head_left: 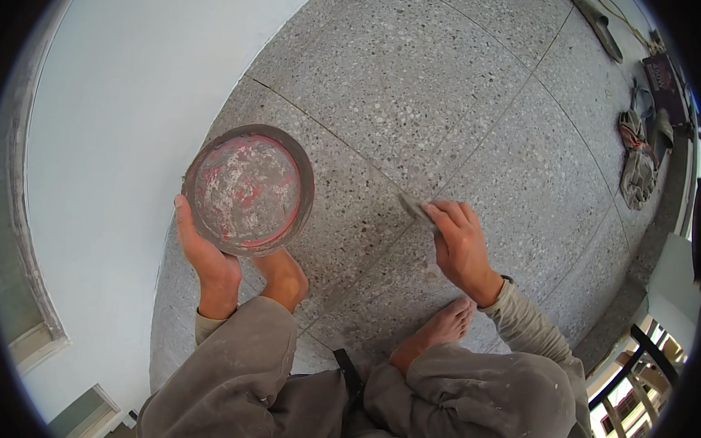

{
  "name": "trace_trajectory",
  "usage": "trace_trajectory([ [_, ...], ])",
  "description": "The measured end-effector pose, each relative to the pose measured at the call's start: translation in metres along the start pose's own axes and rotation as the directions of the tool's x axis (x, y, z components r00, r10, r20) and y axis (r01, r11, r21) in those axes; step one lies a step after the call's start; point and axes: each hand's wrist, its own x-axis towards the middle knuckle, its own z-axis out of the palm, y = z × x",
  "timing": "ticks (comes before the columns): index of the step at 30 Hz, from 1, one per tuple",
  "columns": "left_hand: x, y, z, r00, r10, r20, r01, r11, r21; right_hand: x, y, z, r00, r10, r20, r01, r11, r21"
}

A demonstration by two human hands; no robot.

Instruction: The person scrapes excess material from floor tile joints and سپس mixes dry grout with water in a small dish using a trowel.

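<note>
A round, shallow basin (306,188) with a grey-crusted rim is tilted so its inside shows. Patches of red and pale residue cover its bottom. My left hand (208,266) grips the basin from the lower left, thumb along the outer wall and the other fingers hidden beneath. To the right, just above the speckled floor (365,243), my right hand (464,244) is closed on a thin, flat grey piece (413,209). That piece is smeared by motion, and its exact kind cannot be made out. Both of my bare feet are on the floor, the right foot (437,330) below my right hand.
A pale wall (129,134) rises close on the left, with a framed opening (11,207) beyond it. Along the right edge lie dirty work gloves (638,173), a dark box (665,87) and a shoe (602,31). A dark railing (631,375) stands at the lower right.
</note>
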Motion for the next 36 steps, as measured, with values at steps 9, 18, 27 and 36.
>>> trace_trajectory([
  [9,0.002,0.007,0.015,0.997,-0.005,0.073,0.007,1.000,-0.026,-0.063,-0.007,0.024,0.998,-0.054,0.025,0.058,0.986,-0.154],
  [18,-0.022,0.020,0.035,0.987,-0.079,0.142,0.075,0.997,0.034,0.022,0.031,-0.050,0.918,0.188,-0.349,-0.140,0.978,0.158],
  [27,-0.024,0.018,0.076,0.959,-0.094,0.267,0.073,0.993,0.087,0.023,0.012,0.010,0.961,-0.158,-0.229,0.141,0.986,-0.087],
  [36,-0.042,0.034,0.132,0.961,-0.185,0.204,0.149,0.972,0.181,-0.031,0.105,-0.162,0.774,0.622,-0.120,-0.386,0.612,0.690],
])
